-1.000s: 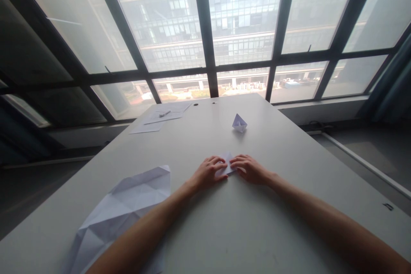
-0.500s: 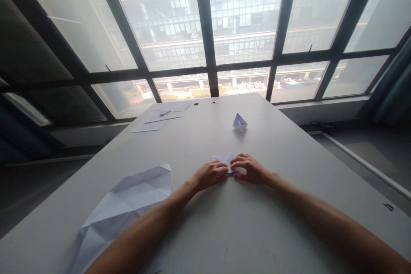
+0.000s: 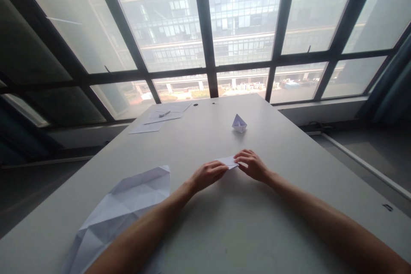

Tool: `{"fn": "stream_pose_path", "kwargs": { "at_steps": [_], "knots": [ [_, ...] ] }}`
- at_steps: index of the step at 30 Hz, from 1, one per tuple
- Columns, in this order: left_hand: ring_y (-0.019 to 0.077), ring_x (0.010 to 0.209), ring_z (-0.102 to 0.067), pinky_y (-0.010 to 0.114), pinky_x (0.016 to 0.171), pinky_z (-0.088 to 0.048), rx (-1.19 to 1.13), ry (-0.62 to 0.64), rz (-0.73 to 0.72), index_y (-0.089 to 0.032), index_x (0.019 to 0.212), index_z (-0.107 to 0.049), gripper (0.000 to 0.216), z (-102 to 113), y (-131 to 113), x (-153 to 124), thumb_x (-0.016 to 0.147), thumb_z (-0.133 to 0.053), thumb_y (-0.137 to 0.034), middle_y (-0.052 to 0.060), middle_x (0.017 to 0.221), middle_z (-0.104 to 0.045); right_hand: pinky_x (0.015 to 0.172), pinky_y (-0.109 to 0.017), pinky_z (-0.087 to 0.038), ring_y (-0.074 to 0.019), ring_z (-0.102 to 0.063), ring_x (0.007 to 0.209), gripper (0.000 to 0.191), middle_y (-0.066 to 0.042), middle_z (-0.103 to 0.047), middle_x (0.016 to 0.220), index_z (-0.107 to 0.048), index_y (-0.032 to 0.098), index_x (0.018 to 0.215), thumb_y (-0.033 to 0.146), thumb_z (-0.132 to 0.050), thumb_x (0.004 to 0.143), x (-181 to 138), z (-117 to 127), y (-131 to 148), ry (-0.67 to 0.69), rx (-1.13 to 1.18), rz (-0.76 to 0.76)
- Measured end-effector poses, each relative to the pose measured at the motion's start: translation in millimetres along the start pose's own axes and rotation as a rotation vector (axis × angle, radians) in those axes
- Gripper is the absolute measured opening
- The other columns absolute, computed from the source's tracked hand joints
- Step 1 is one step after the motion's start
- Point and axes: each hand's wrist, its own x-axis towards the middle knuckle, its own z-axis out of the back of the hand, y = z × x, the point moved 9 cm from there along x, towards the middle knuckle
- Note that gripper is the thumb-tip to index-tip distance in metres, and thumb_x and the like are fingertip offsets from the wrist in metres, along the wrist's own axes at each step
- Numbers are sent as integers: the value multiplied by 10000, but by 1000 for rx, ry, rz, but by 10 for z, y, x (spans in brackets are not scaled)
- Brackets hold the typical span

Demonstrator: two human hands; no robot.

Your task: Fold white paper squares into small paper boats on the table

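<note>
A small folded piece of white paper (image 3: 228, 162) is held between my two hands over the middle of the table. My left hand (image 3: 208, 174) grips its left side, with the fingers bent over the paper and the thumb hidden. On the right side, my right hand (image 3: 252, 165) pinches the edge between fingers and thumb. A crease line runs across the paper's visible face. Beyond my hands stands a folded paper boat (image 3: 239, 124), upright and touched by neither hand.
A large creased sheet of paper (image 3: 138, 192) lies at the left, partly under my left forearm. Flat sheets (image 3: 147, 127) with a pen-like object (image 3: 165, 114) on them lie at the far left of the white table (image 3: 244, 231). Windows (image 3: 240, 17) stand beyond its far end.
The folded paper has changed from a pointed shape to a flatter, narrower one with a crease showing. My right hand has shifted slightly right and away from the left.
</note>
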Motion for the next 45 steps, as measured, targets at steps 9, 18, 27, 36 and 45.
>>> {"fn": "stream_pose_path", "kwargs": {
  "at_steps": [9,18,27,36,45],
  "knots": [
    [162,862,-657,288,744,-551,16,-201,-38,-203,1210,-577,220,199,-38,-66,1000,-512,-187,74,973,-693,828,-380,-445,-215,-577,878,156,-69,-674,925,-669,247,1040,226,-529,976,-1,258,181,-194,-42,58],
    [151,867,-662,280,772,-552,21,-307,-76,-222,1190,-604,236,261,-101,-128,996,-487,-154,74,1009,-672,751,-354,-530,-204,-615,826,226,-83,-656,938,-625,255,1168,215,-520,973,-67,360,277,-310,103,99],
    [182,919,-646,355,809,-550,104,-374,-53,-280,1336,-561,445,307,-84,-114,928,-580,-105,84,1091,-674,652,-305,-534,-184,-624,785,174,-71,-643,897,-702,241,983,255,-529,975,-16,440,213,-417,285,-81],
    [208,985,-624,389,882,-532,33,-196,118,-235,1247,-650,305,154,126,-43,982,-503,-202,104,1092,-673,656,-314,-519,-191,-631,771,173,-67,-680,870,-739,204,924,256,-575,937,24,191,-98,-322,402,-306],
    [220,1031,-605,392,947,-486,121,-3,328,-250,1204,-668,286,-107,432,-102,925,-617,-217,58,1114,-695,837,-352,-526,-200,-627,920,352,-77,-662,1046,-691,210,1163,95,-550,862,-55,-123,-239,-62,264,-274]
  ]
}}
